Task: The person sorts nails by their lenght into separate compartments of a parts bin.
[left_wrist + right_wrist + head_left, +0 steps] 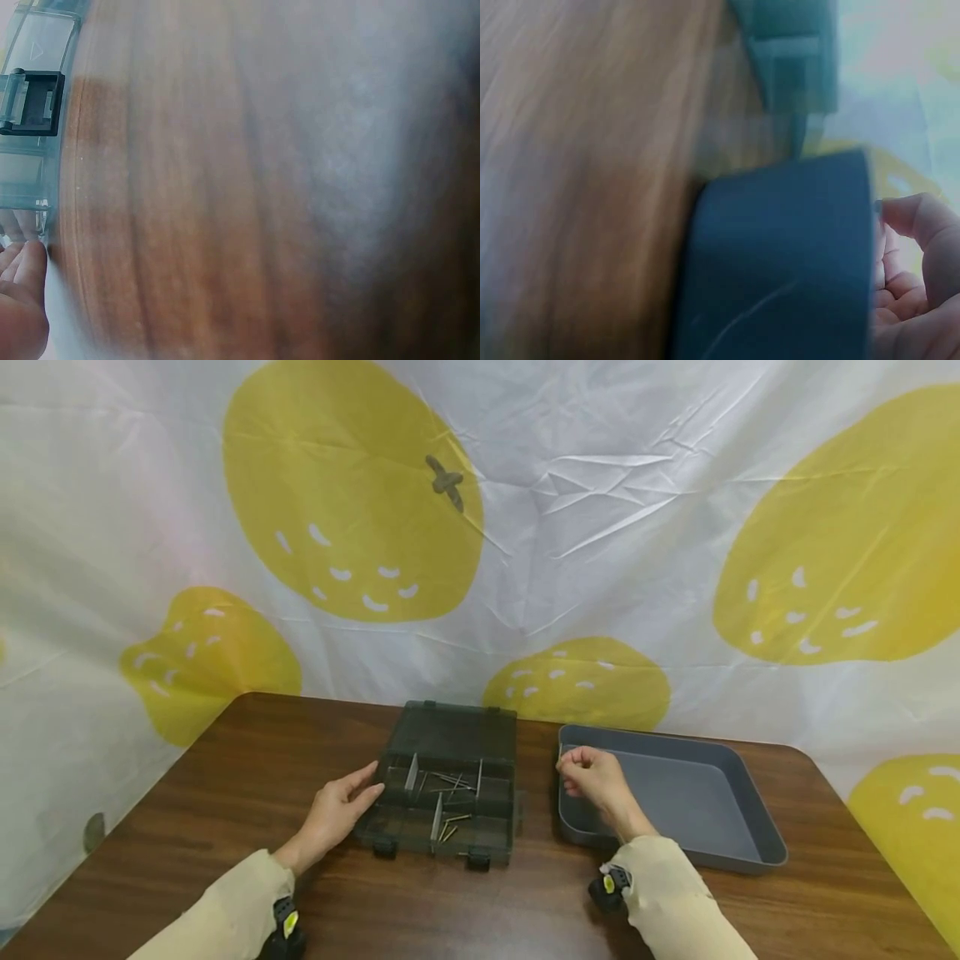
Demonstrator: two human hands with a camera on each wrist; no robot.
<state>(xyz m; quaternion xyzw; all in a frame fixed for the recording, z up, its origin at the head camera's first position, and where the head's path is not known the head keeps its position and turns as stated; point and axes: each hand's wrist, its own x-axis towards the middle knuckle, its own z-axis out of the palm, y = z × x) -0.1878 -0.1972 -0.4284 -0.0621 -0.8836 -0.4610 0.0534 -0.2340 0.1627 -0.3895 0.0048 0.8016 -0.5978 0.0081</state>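
A dark see-through compartment box (408,839) stands on the table with its lid (453,732) laid back. Silver nails (455,787) lie loose in its middle back compartment, and a few brass-coloured screws or nails (448,833) in a front one. At the box's left side rests my left hand (330,814), thumb and fingers extended. My right hand (596,781) is over the left part of a grey tray (690,797), thumb and forefinger pinched together. A tiny dark piece (879,205) shows at those fingertips in the right wrist view; its kind I cannot tell.
Two black latches, the left latch (385,849) and the right latch (477,859), jut from the box's front. The tray's raised wall (780,255) stands beside the right hand. Behind the brown wooden table (315,735) hangs a white cloth (525,568) with yellow fruit prints.
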